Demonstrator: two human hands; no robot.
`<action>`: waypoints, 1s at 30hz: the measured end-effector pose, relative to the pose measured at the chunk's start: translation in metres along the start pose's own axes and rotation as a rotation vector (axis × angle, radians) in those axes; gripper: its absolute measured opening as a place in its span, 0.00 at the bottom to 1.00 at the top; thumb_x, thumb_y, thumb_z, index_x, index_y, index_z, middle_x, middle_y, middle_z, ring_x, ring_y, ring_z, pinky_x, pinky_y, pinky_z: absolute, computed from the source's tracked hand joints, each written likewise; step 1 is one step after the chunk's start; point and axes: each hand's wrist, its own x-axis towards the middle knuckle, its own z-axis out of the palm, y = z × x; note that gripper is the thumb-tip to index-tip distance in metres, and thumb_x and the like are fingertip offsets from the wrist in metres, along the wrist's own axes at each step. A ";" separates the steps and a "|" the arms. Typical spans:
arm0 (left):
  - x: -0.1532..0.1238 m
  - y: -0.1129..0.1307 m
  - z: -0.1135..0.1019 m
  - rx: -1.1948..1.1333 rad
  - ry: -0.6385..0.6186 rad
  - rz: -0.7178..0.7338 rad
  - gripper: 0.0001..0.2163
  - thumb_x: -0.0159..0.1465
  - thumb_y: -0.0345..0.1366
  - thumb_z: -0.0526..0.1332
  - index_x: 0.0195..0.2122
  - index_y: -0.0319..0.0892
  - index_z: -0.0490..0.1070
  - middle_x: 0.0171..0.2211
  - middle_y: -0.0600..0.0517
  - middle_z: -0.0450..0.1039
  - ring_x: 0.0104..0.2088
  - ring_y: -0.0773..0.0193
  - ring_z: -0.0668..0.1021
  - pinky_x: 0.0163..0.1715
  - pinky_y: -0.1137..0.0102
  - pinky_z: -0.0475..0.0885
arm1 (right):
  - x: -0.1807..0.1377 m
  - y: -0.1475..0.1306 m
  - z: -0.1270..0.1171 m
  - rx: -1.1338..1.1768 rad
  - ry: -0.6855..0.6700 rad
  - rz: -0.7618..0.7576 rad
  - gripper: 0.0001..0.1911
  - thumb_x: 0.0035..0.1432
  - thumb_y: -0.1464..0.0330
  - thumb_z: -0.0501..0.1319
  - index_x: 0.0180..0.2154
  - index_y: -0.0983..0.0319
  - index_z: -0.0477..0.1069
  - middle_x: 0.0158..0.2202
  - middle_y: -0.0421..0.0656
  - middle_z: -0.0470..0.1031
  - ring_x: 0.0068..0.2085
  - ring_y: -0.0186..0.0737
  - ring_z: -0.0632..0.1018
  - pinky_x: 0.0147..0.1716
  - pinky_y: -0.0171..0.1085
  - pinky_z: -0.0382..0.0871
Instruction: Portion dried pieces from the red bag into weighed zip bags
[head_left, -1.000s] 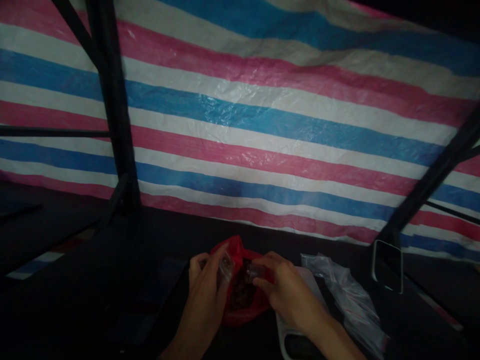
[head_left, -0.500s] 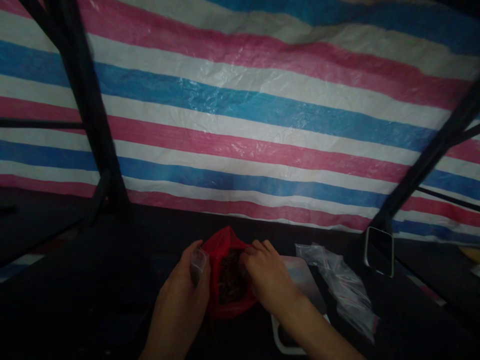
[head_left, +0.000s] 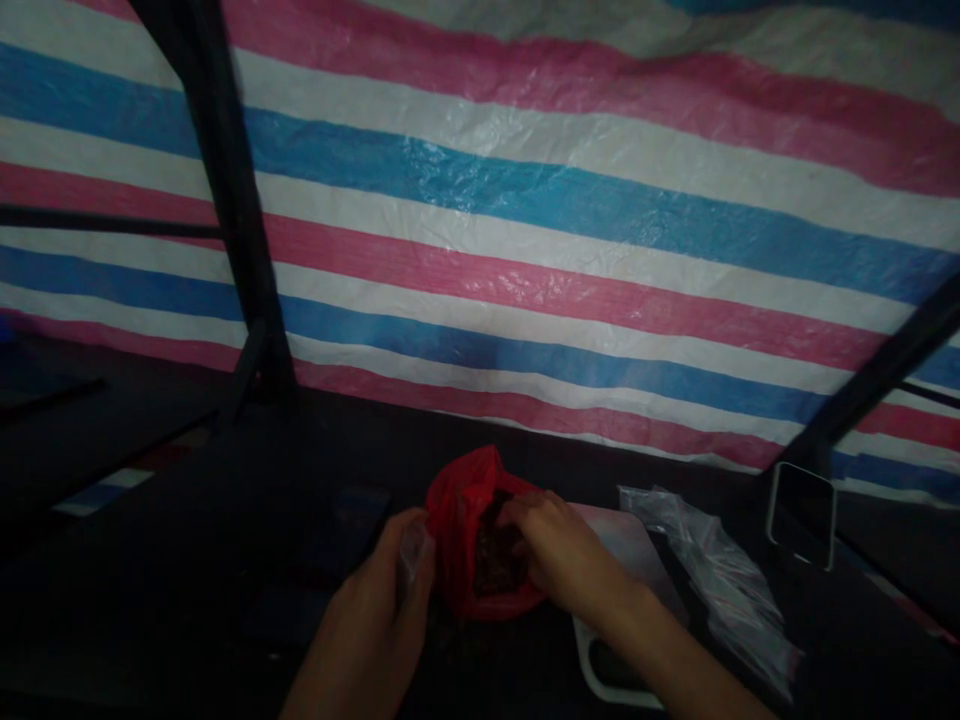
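A red plastic bag [head_left: 459, 545] stands with its mouth spread, showing small dark brown pieces [head_left: 496, 560] too dim to identify. To its left, my left hand [head_left: 382, 600] is closed on a small clear plastic bag [head_left: 412, 552] between thumb and fingers. My right hand [head_left: 570, 550] reaches over the red bag's right rim, its curled fingertips in among the dark pieces. Whether those fingers grip any piece is hidden. Under my right forearm sits a flat device with a silvery plate and white edge [head_left: 592, 665], perhaps a scale.
A pile of clear plastic bags [head_left: 724, 575] lies to the right on the dark table [head_left: 360, 430]. Beyond it a phone-like device [head_left: 802, 515] leans near a black post [head_left: 840, 415]. Another black post [head_left: 244, 220] rises at left, before a striped plastic sheet [head_left: 525, 270].
The whole view has shifted, so most things appear farther right. My left hand now sits slightly lower against the red bag's side. My right fingers remain inside the bag's mouth.
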 end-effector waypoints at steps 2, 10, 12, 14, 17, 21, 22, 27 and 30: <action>-0.003 0.001 0.012 -0.040 -0.075 0.007 0.22 0.75 0.55 0.45 0.58 0.50 0.68 0.46 0.47 0.84 0.44 0.54 0.87 0.40 0.65 0.78 | -0.001 0.001 0.006 0.107 0.018 -0.008 0.29 0.48 0.87 0.58 0.47 0.61 0.81 0.50 0.47 0.85 0.53 0.46 0.83 0.51 0.38 0.70; 0.012 0.005 0.020 -0.184 0.066 0.020 0.23 0.72 0.56 0.51 0.57 0.48 0.70 0.49 0.45 0.84 0.49 0.50 0.85 0.47 0.60 0.79 | 0.003 0.007 0.020 0.540 0.095 0.044 0.21 0.51 0.84 0.60 0.41 0.60 0.82 0.41 0.42 0.87 0.44 0.42 0.86 0.44 0.36 0.75; 0.013 0.010 0.018 -0.158 0.128 0.074 0.24 0.72 0.57 0.52 0.58 0.48 0.71 0.51 0.45 0.83 0.49 0.51 0.85 0.48 0.60 0.80 | 0.002 0.013 0.019 0.631 0.140 0.068 0.17 0.54 0.81 0.61 0.42 0.61 0.81 0.42 0.44 0.87 0.46 0.44 0.86 0.48 0.39 0.76; 0.011 0.015 0.019 -0.124 0.154 0.116 0.24 0.72 0.58 0.51 0.58 0.48 0.72 0.52 0.45 0.83 0.49 0.51 0.86 0.48 0.59 0.80 | -0.001 0.018 0.016 0.717 0.166 0.074 0.16 0.55 0.79 0.61 0.42 0.62 0.81 0.44 0.45 0.87 0.47 0.45 0.85 0.49 0.41 0.77; 0.010 0.021 0.026 -0.052 0.135 0.157 0.24 0.73 0.55 0.49 0.57 0.47 0.74 0.52 0.44 0.84 0.50 0.50 0.86 0.50 0.57 0.80 | -0.008 0.021 0.006 0.802 0.204 0.064 0.15 0.57 0.77 0.61 0.44 0.60 0.80 0.46 0.45 0.86 0.50 0.45 0.85 0.52 0.43 0.77; 0.014 0.020 0.042 0.006 0.076 0.220 0.22 0.70 0.50 0.53 0.58 0.44 0.72 0.55 0.40 0.82 0.54 0.46 0.84 0.56 0.50 0.77 | -0.020 0.015 -0.012 0.893 0.287 0.059 0.13 0.59 0.74 0.63 0.45 0.58 0.79 0.46 0.43 0.85 0.50 0.45 0.84 0.53 0.43 0.76; 0.016 0.019 0.046 0.007 0.065 0.228 0.22 0.69 0.50 0.55 0.58 0.43 0.72 0.55 0.39 0.82 0.54 0.45 0.84 0.57 0.48 0.76 | -0.023 0.011 -0.017 0.906 0.298 0.050 0.13 0.60 0.74 0.63 0.45 0.58 0.79 0.45 0.43 0.85 0.49 0.44 0.84 0.53 0.43 0.75; 0.021 0.019 0.058 0.000 0.048 0.312 0.23 0.68 0.51 0.57 0.58 0.43 0.71 0.56 0.38 0.80 0.56 0.41 0.82 0.59 0.43 0.74 | -0.031 -0.016 -0.030 0.639 0.301 -0.022 0.17 0.58 0.80 0.63 0.44 0.57 0.80 0.46 0.41 0.82 0.50 0.41 0.82 0.53 0.39 0.73; 0.022 0.018 0.063 -0.014 0.064 0.362 0.25 0.66 0.51 0.59 0.59 0.41 0.70 0.58 0.35 0.78 0.60 0.38 0.79 0.61 0.40 0.70 | -0.032 -0.026 -0.033 0.393 0.275 -0.071 0.22 0.57 0.84 0.59 0.44 0.57 0.80 0.49 0.42 0.79 0.50 0.40 0.81 0.53 0.37 0.72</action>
